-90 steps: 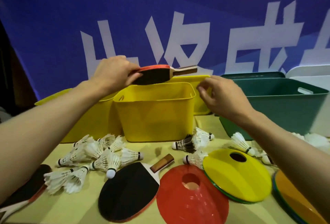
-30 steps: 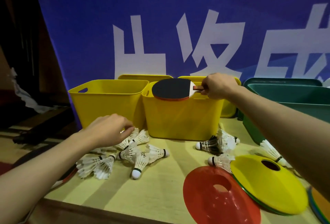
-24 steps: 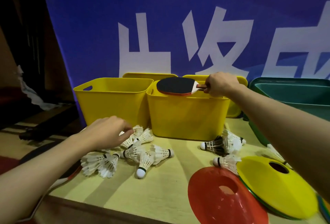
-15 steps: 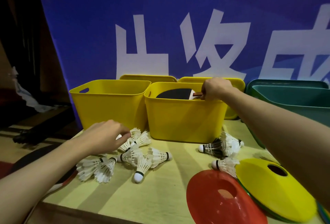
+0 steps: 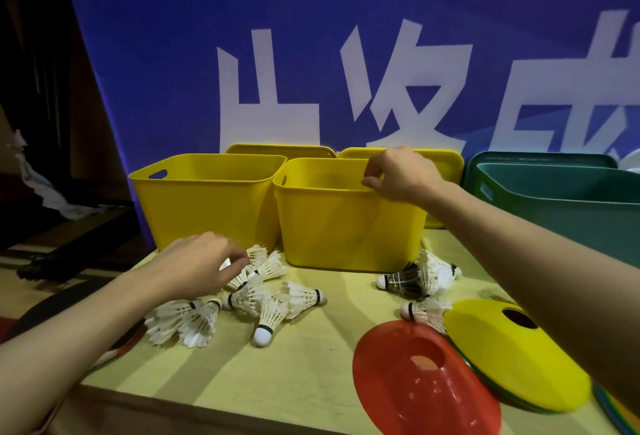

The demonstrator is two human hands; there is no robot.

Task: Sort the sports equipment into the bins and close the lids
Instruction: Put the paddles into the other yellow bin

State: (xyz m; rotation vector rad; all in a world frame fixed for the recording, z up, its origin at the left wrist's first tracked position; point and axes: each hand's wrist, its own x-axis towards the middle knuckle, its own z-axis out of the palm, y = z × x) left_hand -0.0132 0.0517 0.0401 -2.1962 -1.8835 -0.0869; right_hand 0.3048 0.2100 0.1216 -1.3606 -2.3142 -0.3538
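Left fingers: the left hand (image 5: 194,266) curls its fingers (image 5: 239,258) down into the pile of shuttlecocks (image 5: 252,292); they look pinched on one, but the hand covers the contact, so I cannot tell whether anything is gripped.
Right fingers: the right hand (image 5: 401,175) hangs over the near rim of the middle yellow bin (image 5: 346,223), fingers (image 5: 372,173) loosely bent and holding nothing.
Shuttlecocks: the main heap lies on the table (image 5: 294,365) just in front of the left yellow bin (image 5: 204,199); a smaller cluster (image 5: 419,277), one dark-feathered, sits by the middle bin's right foot.
Cones: a red cone (image 5: 422,379) and a yellow cone (image 5: 512,351) lie at the near right, the yellow one stacked on others.
Green bin: a green bin (image 5: 568,206) stands to the right, open.
Lids: two yellow lids (image 5: 280,150) lean behind the yellow bins, none fitted.
Step in hand: judged as starting on the shuttlecocks, with the left hand gathering.
Next move: a secure light pinch by the cork or skirt, then a lift over a bin rim; feathers crush easily and neighbours may drag along.
Hidden: both yellow bin interiors are out of sight from this angle; a dark paddle-like shape at the table's left edge is mostly under the left forearm; the green bin and coloured cones at right are cut off.
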